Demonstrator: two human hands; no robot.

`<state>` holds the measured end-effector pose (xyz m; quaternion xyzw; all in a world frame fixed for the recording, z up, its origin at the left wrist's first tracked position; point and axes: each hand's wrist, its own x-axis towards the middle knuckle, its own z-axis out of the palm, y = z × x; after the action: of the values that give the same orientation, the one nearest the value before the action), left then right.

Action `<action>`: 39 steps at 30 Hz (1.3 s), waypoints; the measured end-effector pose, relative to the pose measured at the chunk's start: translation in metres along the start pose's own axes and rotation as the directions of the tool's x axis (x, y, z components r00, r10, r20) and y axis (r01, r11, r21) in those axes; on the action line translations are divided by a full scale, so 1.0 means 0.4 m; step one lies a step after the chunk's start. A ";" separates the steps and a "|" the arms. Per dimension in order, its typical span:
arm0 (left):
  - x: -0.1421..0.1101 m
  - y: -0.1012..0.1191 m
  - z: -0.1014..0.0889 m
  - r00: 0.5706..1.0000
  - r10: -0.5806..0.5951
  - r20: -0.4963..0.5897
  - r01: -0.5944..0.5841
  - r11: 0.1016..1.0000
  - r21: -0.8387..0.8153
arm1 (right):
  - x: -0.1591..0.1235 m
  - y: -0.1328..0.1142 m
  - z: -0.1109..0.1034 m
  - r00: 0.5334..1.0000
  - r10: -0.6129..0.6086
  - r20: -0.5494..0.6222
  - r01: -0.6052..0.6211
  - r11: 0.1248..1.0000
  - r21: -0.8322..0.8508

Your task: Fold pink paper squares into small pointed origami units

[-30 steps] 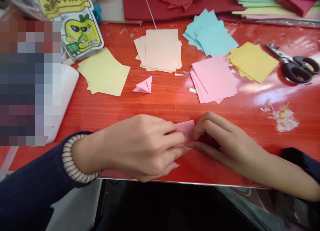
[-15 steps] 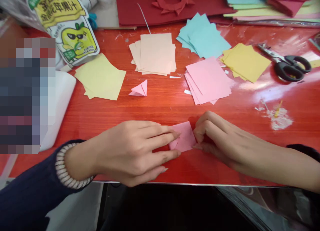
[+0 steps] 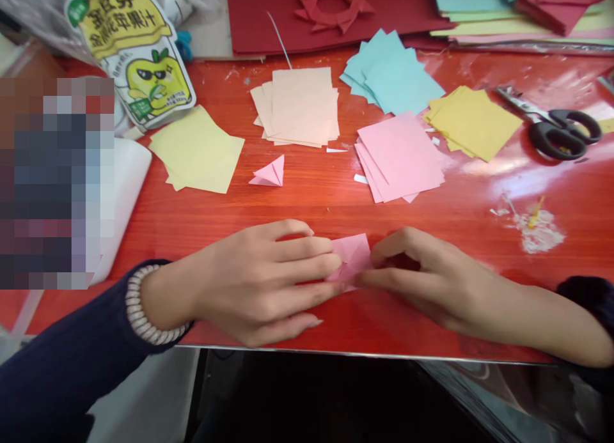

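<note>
On the red table lies a small folded pink paper (image 3: 357, 254) with creases on its face. My left hand (image 3: 268, 280) rests palm down with fingers stretched and spread, its fingertips on the paper's left part and covering some of it. At the right edge, my right hand (image 3: 412, 270) has bent fingers and thumb closed on the paper. The exact grip is partly hidden by the fingers. Above my left hand stands a small folded pink piece (image 3: 271, 172). Farther back is a stack of pink paper squares (image 3: 400, 158).
Paper stacks in pale yellow (image 3: 199, 152), peach (image 3: 302, 104), blue (image 3: 403, 75) and yellow (image 3: 482, 123) lie across the table. Black-handled scissors (image 3: 561, 133) and white scraps (image 3: 542, 232) are at right. A drink pouch (image 3: 148, 78) stands at left; a red folded ring (image 3: 333, 8) lies behind.
My right thumb has shifted left over the paper's lower right edge. My left index finger has lifted off the paper's top side and bent back slightly. The view has moved a little.
</note>
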<state>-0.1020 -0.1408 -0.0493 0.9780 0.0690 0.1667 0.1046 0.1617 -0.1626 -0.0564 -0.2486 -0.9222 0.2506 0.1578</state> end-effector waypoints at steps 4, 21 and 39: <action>0.000 0.001 -0.007 0.998 0.046 -0.034 -0.045 0.999 0.023 | 0.013 -0.011 -0.012 0.999 0.044 0.019 -0.043 0.999 -0.017; 0.003 0.002 0.010 0.999 -0.004 -0.042 0.013 0.974 0.225 | 0.008 0.008 -0.018 0.975 -0.223 -0.016 0.203 0.910 -0.363; 0.040 0.030 0.035 0.951 -0.238 -0.199 0.279 0.937 0.212 | 0.028 0.010 0.012 0.983 -0.070 -0.167 0.025 0.966 -0.259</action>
<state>-0.0812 -0.1522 -0.0546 0.9479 0.2253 0.2252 0.0017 0.1520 -0.1554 -0.0605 -0.2655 -0.9352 0.1029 0.2107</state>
